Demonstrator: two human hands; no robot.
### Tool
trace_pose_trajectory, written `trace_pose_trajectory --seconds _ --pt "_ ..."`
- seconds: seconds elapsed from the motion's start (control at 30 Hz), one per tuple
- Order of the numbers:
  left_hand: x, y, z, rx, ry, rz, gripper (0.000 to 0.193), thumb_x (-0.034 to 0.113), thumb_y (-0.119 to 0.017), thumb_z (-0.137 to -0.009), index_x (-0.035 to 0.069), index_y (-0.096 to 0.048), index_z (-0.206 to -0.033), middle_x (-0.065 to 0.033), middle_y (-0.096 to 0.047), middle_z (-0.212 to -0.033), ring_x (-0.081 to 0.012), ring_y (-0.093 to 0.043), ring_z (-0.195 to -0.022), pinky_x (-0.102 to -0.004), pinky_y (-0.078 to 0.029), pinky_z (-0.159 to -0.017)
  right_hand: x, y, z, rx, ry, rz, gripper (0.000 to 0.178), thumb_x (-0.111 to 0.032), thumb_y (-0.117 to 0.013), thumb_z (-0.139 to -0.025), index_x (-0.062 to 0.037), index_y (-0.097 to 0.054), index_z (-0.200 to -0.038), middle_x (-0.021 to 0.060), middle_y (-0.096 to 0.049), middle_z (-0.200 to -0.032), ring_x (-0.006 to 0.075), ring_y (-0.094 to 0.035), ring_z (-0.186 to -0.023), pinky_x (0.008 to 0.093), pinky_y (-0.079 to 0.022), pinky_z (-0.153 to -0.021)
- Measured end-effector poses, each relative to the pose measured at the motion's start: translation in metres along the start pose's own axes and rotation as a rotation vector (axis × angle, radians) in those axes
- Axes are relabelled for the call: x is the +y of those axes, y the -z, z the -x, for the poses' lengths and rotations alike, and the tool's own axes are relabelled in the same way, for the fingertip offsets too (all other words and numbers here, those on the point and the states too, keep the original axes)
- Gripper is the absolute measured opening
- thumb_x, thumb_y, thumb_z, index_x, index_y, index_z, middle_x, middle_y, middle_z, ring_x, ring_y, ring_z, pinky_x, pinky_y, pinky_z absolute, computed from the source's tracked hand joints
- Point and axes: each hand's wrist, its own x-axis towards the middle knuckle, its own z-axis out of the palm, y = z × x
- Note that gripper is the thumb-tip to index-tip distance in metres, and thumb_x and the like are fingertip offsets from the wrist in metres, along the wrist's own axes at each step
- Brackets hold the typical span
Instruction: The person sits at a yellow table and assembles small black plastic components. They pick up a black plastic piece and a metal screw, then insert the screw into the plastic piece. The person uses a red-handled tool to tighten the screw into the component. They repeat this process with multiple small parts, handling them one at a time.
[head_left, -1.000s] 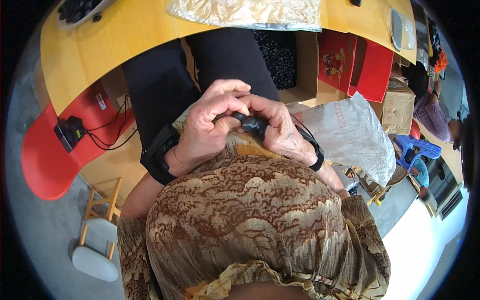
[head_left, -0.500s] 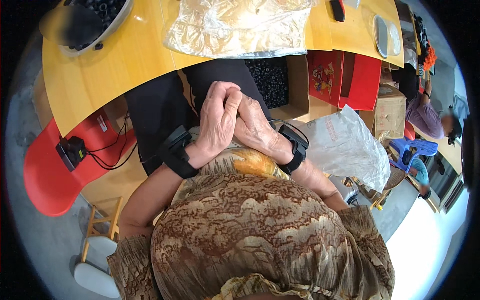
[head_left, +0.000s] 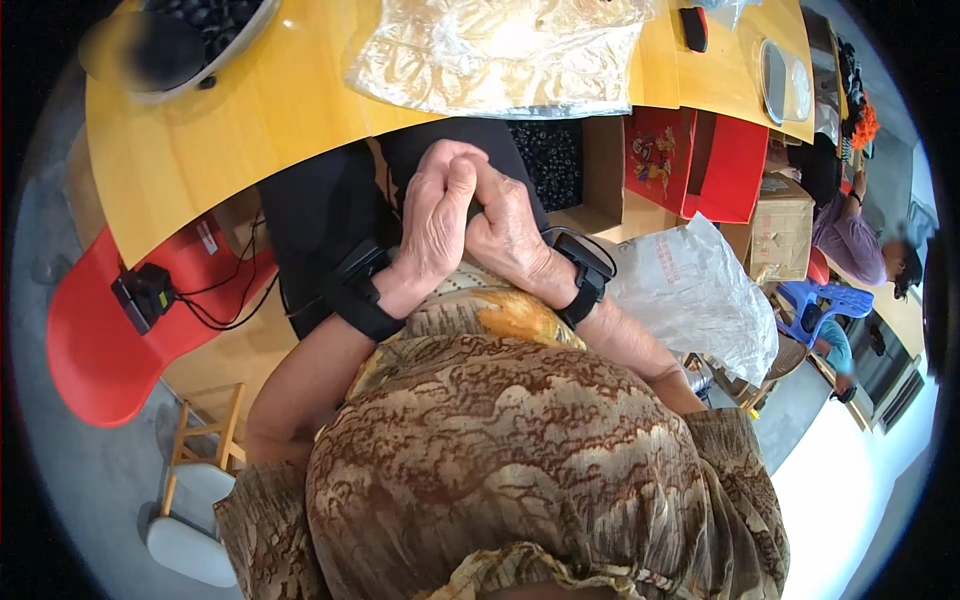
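Note:
My left hand (head_left: pixel 432 232) and my right hand (head_left: pixel 508 232) are clasped above my lap, just short of the table's near edge. The left fingers fold over the tips of the right ones, and the left thumb lies along them. Both palms are hidden, so I cannot see whether anything small is between them. A black strapped device (head_left: pixel 362 292) is on my left wrist, and a similar one (head_left: pixel 586 272) with a cable is on my right. Beyond the hands, a clear plastic bag (head_left: pixel 490 75) lies flat on the yellow table (head_left: pixel 230 150).
A tub (head_left: pixel 225 65) of small black parts stands at the far left. Below the table, a cardboard box (head_left: pixel 605 175) holds more black pieces beside a red box (head_left: pixel 735 170). A white plastic bag (head_left: pixel 690 290) is at right, a red chair (head_left: pixel 100 340) at left. Another person (head_left: pixel 850 240) sits far right.
The table and the things around it have shifted slightly right and downward in view. My hands stay clasped, with only a small shift of the fingers and wrists.

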Motion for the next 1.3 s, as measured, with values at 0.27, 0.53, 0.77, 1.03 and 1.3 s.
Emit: trace_pose_trajectory --seconds 0.27,0.53,0.77,1.03,1.3 --pt "0.023 0.022 0.010 -0.278 0.261 0.450 0.070 0.062 -0.027 -0.090 0.000 -0.043 -0.119 -0.0092 -0.052 -0.108 -0.0151 -0.053 -0.094 -0.0290 -0.041 -0.083 -0.003 0.030 0.015 0.001 -0.342 -0.848 0.026 0.003 -0.037 -0.091 -0.0009 -0.053 -0.112 0.0080 -0.060 -0.089 0.0138 -0.060 -0.073 0.0224 -0.047 -0.060" --pt "0.035 0.024 0.009 -0.350 0.241 0.248 0.057 0.051 -0.043 -0.091 0.000 -0.044 -0.115 -0.0110 -0.053 -0.107 -0.0173 -0.053 -0.098 -0.0296 -0.039 -0.085 0.041 0.082 0.038 0.373 -0.620 -0.341 0.034 0.003 -0.043 -0.083 0.0005 -0.054 -0.115 0.0120 -0.062 -0.087 0.0188 -0.062 -0.071 0.0270 -0.048 -0.062" --pt "0.034 0.017 0.012 -0.400 0.280 0.250 0.040 0.039 -0.051 -0.092 0.002 -0.050 -0.107 -0.0082 -0.056 -0.104 -0.0151 -0.053 -0.095 -0.0284 -0.039 -0.084 0.044 0.117 0.025 0.456 -0.340 0.335 0.025 0.001 -0.050 -0.072 0.0027 -0.064 -0.093 0.0193 -0.065 -0.076 0.0301 -0.065 -0.071 0.0333 -0.049 -0.067" --pt "0.043 0.019 0.014 -0.407 0.281 0.241 0.037 0.036 -0.055 -0.090 0.002 -0.052 -0.104 -0.0059 -0.056 -0.100 -0.0136 -0.053 -0.093 -0.0269 -0.040 -0.083 0.019 0.181 -0.058 0.860 -0.064 0.698 0.025 -0.003 -0.055 -0.071 -0.0010 -0.063 -0.094 0.0138 -0.062 -0.077 0.0305 -0.060 -0.068 0.0363 -0.047 -0.065" --pt "0.053 0.021 0.020 -0.414 0.177 0.116 0.036 0.034 -0.056 -0.090 0.000 -0.053 -0.103 -0.0062 -0.057 -0.097 -0.0120 -0.054 -0.091 -0.0247 -0.041 -0.082 0.071 0.207 -0.104 0.865 -0.064 0.623 0.028 -0.002 -0.053 -0.067 -0.0007 -0.064 -0.093 0.0180 -0.062 -0.083 0.0341 -0.059 -0.075 0.0373 -0.047 -0.072"
